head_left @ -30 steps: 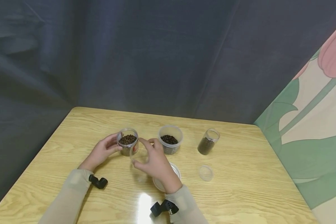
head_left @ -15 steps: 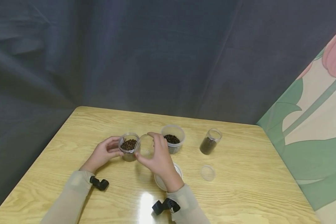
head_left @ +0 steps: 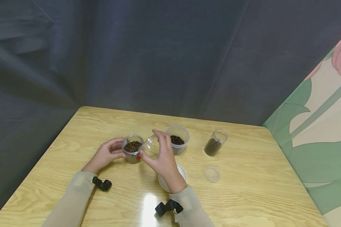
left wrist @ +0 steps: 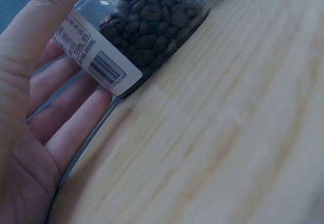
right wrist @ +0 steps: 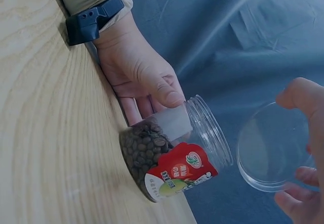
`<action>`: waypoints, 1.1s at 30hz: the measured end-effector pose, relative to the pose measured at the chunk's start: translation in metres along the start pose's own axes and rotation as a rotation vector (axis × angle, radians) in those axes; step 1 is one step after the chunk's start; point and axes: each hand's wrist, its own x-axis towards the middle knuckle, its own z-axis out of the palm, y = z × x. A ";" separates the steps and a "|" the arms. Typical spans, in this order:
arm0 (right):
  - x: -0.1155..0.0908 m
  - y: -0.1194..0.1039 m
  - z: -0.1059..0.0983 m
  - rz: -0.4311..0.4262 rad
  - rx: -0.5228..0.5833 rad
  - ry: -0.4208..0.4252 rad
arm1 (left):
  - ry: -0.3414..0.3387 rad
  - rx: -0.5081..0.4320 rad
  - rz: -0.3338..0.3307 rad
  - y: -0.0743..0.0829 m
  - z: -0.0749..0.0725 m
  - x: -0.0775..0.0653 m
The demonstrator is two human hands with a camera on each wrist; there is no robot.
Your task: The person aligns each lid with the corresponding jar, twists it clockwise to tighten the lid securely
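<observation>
My left hand (head_left: 105, 154) grips a clear jar (head_left: 132, 157) of coffee beans from its left side, thumb in front and fingers behind. The jar stands upright on the table, its mouth uncovered. A red label (right wrist: 185, 166) shows on its side in the right wrist view, and a white barcode label (left wrist: 104, 57) in the left wrist view. Between thumb and fingertips, my right hand (head_left: 164, 159) pinches a clear round lid (head_left: 150, 145) by its edge. The lid is tilted just right of the jar's rim, its lower edge close to it.
Behind my right hand stands an uncovered plastic tub (head_left: 184, 130) of dark beans, with a white lid (head_left: 182, 172) lying partly under my forearm in view. Farther right are a narrow jar (head_left: 213, 146) of dark contents and a small clear disc (head_left: 212, 174) on the wooden table (head_left: 244, 189).
My right hand has turned the lid from nearly upright to a slant and raised its far edge, its lower edge near the jar's rim. The left hand keeps its grip on the jar.
</observation>
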 end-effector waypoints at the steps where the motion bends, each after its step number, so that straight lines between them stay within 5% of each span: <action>1: 0.000 0.000 0.000 0.004 0.001 0.001 | -0.004 0.007 0.001 0.000 0.000 0.000; 14: -0.001 0.008 0.012 -0.094 0.074 0.075 | -0.043 0.021 -0.007 -0.001 -0.002 0.001; 23: 0.000 0.008 0.020 -0.074 0.067 0.081 | -0.056 0.018 -0.016 -0.002 -0.002 0.001; 33: 0.000 0.005 0.027 0.044 0.064 -0.036 | -0.088 -0.019 -0.032 -0.002 -0.003 0.000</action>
